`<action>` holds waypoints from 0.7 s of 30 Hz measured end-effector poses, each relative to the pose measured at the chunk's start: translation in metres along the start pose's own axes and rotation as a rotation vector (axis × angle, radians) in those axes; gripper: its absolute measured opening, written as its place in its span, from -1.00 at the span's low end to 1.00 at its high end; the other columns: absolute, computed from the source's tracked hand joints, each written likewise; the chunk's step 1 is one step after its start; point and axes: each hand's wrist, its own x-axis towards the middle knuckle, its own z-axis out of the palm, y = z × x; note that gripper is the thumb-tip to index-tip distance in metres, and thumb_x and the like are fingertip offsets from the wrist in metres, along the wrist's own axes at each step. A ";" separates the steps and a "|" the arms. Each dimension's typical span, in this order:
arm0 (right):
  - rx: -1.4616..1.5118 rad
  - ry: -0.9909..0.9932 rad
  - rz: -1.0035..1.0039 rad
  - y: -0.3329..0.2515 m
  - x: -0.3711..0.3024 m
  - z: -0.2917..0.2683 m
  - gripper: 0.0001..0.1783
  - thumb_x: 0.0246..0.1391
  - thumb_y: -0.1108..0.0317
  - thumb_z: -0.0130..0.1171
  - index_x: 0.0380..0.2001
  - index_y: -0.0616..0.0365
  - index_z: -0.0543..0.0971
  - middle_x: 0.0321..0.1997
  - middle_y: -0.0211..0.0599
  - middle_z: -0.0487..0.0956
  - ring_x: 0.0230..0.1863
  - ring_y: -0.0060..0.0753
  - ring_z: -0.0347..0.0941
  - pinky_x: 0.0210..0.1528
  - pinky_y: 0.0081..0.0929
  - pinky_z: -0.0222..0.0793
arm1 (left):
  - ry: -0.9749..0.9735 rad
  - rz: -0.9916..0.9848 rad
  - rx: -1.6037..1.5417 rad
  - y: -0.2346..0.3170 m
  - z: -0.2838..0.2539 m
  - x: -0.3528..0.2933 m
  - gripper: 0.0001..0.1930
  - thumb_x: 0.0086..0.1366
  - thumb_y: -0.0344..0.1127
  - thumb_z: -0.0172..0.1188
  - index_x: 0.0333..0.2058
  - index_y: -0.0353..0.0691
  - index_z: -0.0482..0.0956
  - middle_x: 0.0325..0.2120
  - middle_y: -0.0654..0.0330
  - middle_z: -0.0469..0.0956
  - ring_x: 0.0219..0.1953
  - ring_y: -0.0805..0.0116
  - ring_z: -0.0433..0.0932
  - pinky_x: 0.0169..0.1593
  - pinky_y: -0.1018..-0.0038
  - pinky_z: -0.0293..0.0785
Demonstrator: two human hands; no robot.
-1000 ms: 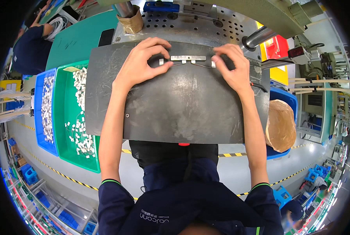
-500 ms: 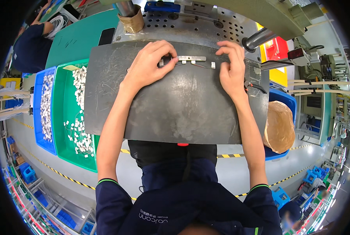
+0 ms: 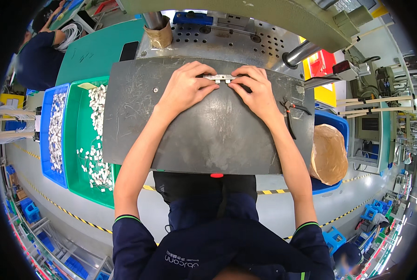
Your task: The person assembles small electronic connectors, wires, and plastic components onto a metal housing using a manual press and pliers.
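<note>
A short metal bar [image 3: 223, 77] with small holes lies across the upper middle of the dark work plate [image 3: 208, 135]. Two small white connectors [image 3: 218, 81] sit along its near edge. My left hand [image 3: 186, 89] pinches the bar's left end between thumb and fingers. At the other end, my right hand [image 3: 257, 93] is closed in the same way, its thumb beside a connector. The fingers hide both bar ends and whatever wires run there.
Pliers [image 3: 288, 112] lie on the plate's right side. Left stand a green bin [image 3: 78, 179] and a blue bin [image 3: 46, 158] of white connectors. A brown paper-lined blue bin [image 3: 341, 122] is at right. Press posts [image 3: 302, 53] rise behind; a phone [image 3: 128, 51] lies back left.
My right hand has moved left and closed on the bar's right end. My left hand has shifted slightly right along it. The pliers now show fully.
</note>
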 end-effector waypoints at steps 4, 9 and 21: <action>0.041 -0.003 0.017 -0.001 0.002 0.003 -0.84 0.05 0.40 0.50 -0.30 0.17 0.73 -0.04 -0.38 0.70 0.06 -0.25 0.58 0.20 -0.27 0.36 | 0.039 -0.037 -0.029 0.000 0.005 -0.002 -0.89 0.11 -0.41 0.51 -0.39 -0.27 0.79 -0.22 0.22 0.72 -0.18 0.21 0.67 -0.14 0.30 0.64; 0.032 -0.002 0.030 -0.008 -0.001 0.001 -0.85 0.05 0.41 0.49 -0.31 0.17 0.72 -0.03 -0.37 0.70 0.04 -0.24 0.58 0.18 -0.27 0.37 | 0.016 -0.042 -0.017 0.006 0.005 -0.003 -0.88 0.10 -0.43 0.49 -0.41 -0.29 0.73 -0.22 0.20 0.71 -0.16 0.18 0.67 -0.12 0.27 0.63; 0.120 -0.007 0.116 -0.004 -0.001 0.003 -0.85 0.06 0.43 0.50 -0.31 0.18 0.72 -0.01 -0.39 0.69 -0.05 -0.22 0.55 0.02 -0.34 0.46 | -0.301 0.808 -1.738 0.204 -0.119 -0.019 -0.70 0.42 -0.29 0.13 0.01 -0.25 0.70 -0.29 0.02 0.75 -0.37 0.34 0.68 -0.32 0.33 0.50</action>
